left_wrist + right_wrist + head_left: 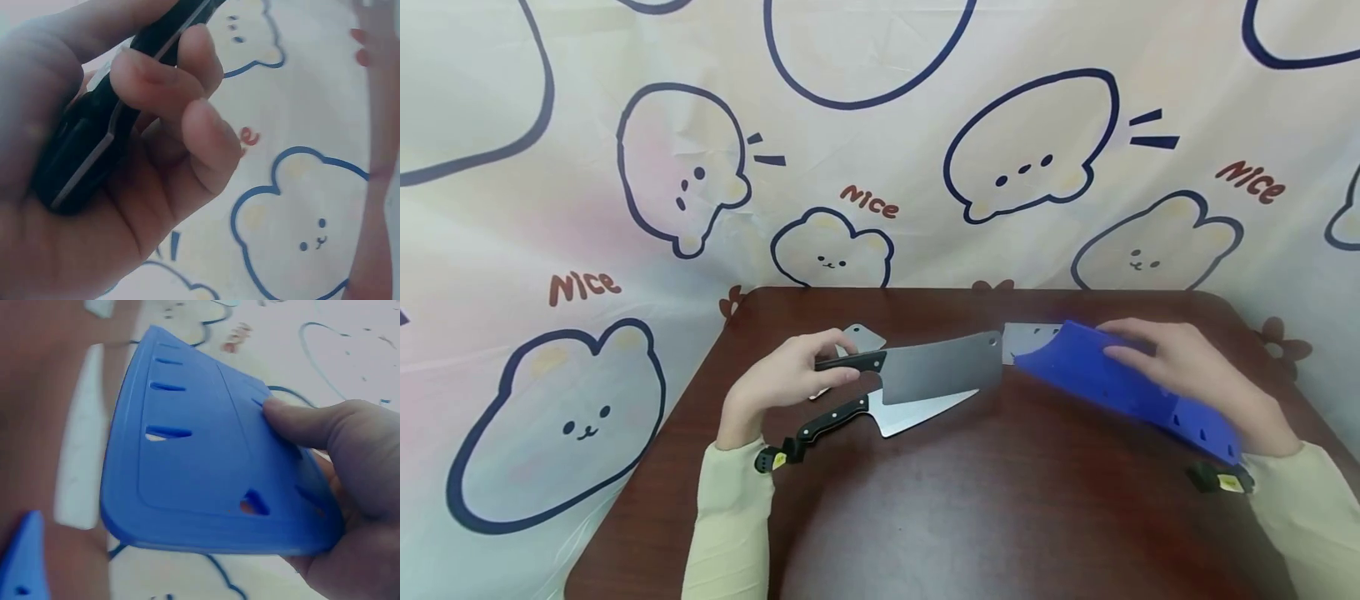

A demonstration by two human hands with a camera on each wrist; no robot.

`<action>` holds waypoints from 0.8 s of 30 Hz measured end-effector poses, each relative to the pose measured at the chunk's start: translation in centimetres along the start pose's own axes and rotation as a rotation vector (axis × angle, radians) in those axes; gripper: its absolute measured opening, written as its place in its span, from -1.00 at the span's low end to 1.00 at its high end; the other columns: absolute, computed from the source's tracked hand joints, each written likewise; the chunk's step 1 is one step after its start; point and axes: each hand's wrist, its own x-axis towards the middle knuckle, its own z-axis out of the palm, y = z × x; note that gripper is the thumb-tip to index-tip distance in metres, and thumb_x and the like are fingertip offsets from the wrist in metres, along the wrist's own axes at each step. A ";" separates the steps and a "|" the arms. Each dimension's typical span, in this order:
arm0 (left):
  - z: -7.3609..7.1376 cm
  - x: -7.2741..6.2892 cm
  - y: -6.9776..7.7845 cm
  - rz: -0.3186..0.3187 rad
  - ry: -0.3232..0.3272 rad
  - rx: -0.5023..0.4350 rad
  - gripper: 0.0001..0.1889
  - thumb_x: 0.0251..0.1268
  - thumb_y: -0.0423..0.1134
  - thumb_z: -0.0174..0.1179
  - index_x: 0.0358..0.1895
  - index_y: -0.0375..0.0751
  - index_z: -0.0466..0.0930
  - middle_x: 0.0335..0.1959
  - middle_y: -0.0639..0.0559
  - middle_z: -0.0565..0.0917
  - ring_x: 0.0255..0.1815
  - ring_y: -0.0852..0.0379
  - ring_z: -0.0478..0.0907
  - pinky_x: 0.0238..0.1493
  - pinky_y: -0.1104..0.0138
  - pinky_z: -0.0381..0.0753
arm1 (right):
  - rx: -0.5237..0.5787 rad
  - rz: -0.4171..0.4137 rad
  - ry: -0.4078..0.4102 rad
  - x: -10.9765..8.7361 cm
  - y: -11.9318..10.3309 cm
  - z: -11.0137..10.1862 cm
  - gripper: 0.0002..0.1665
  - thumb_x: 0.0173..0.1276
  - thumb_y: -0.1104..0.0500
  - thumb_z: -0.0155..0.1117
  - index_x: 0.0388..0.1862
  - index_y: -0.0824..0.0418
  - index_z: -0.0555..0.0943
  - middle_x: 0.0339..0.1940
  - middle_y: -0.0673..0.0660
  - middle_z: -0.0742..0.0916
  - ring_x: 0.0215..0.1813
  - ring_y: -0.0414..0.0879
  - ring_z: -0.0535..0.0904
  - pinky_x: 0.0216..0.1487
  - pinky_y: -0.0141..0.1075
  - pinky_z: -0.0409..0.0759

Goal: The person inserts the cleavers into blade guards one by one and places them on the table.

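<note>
My left hand grips the black handle of a cleaver, its broad grey blade pointing right. Under the cleaver, a kitchen knife with a black riveted handle and pale pointed blade lies on the table. Behind my left fingers shows part of another pale blade-like piece with a small hole. My right hand pinches one long edge of a blue plate with tapered slots, thumb on its near face in the right wrist view. The blue plate is tilted, and its kind is unclear.
A pale flat piece with dark slots lies partly behind the blue plate. Another blue piece shows at the lower left of the right wrist view. The brown table meets a printed cloth at its back and sides.
</note>
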 end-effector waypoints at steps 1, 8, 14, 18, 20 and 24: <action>-0.3 -0.1 0.0 0.003 0.012 -0.014 -0.72 0.30 -0.06 0.29 0.04 0.12 0.54 -0.41 0.04 0.61 -0.48 0.08 0.51 -0.34 0.22 0.55 | 0.013 0.014 0.005 0.0 -0.4 -0.4 -0.48 0.40 -0.12 0.23 0.29 -0.05 0.53 0.18 0.18 0.69 0.12 0.21 0.64 0.01 0.20 0.60; -2.2 -1.3 -0.3 0.072 0.085 -0.134 -0.75 0.34 -0.13 0.26 0.05 0.06 0.60 -0.32 0.01 0.64 -0.43 -0.03 0.51 -0.40 0.24 0.56 | 0.105 0.109 0.026 -0.2 -2.5 -2.5 -0.46 0.37 -0.20 0.23 0.30 -0.15 0.53 0.21 0.14 0.68 0.23 0.18 0.56 0.11 0.32 0.48; -2.9 -2.0 -0.9 0.105 0.117 -0.194 -0.78 0.36 -0.19 0.24 0.03 0.04 0.61 -0.35 -0.02 0.62 -0.47 -0.04 0.48 -0.47 0.23 0.54 | 0.120 0.190 -0.021 -0.5 -3.1 -3.2 -0.38 0.36 -0.30 0.16 0.33 -0.10 0.49 0.27 0.21 0.62 0.27 0.27 0.49 0.11 0.39 0.43; -3.0 -1.9 -1.0 0.155 0.155 -0.213 -0.77 0.37 -0.23 0.22 0.04 -0.03 0.62 -0.41 -0.02 0.63 -0.47 0.02 0.48 -0.47 0.27 0.54 | 0.128 0.211 -0.027 -0.9 -3.4 -3.5 -0.41 0.37 -0.28 0.16 0.27 -0.05 0.51 0.23 0.22 0.64 0.19 0.26 0.53 0.06 0.37 0.48; -3.0 -1.7 -0.9 0.182 0.172 -0.232 -0.77 0.37 -0.25 0.21 0.05 -0.05 0.62 -0.42 -0.02 0.64 -0.49 0.04 0.48 -0.48 0.28 0.54 | 0.139 0.205 -0.022 -1.0 -3.6 -3.6 -0.44 0.37 -0.26 0.18 0.25 -0.06 0.52 0.20 0.20 0.65 0.16 0.24 0.54 0.03 0.35 0.51; -2.8 -1.0 -0.3 0.240 0.209 -0.282 -0.78 0.37 -0.29 0.20 0.03 -0.10 0.62 -0.45 -0.06 0.64 -0.57 0.08 0.43 -0.54 0.29 0.49 | 0.155 0.192 -0.004 -1.4 -3.9 -3.7 -0.52 0.37 -0.21 0.21 0.21 -0.11 0.55 0.17 0.15 0.67 0.14 0.18 0.55 -0.01 0.25 0.57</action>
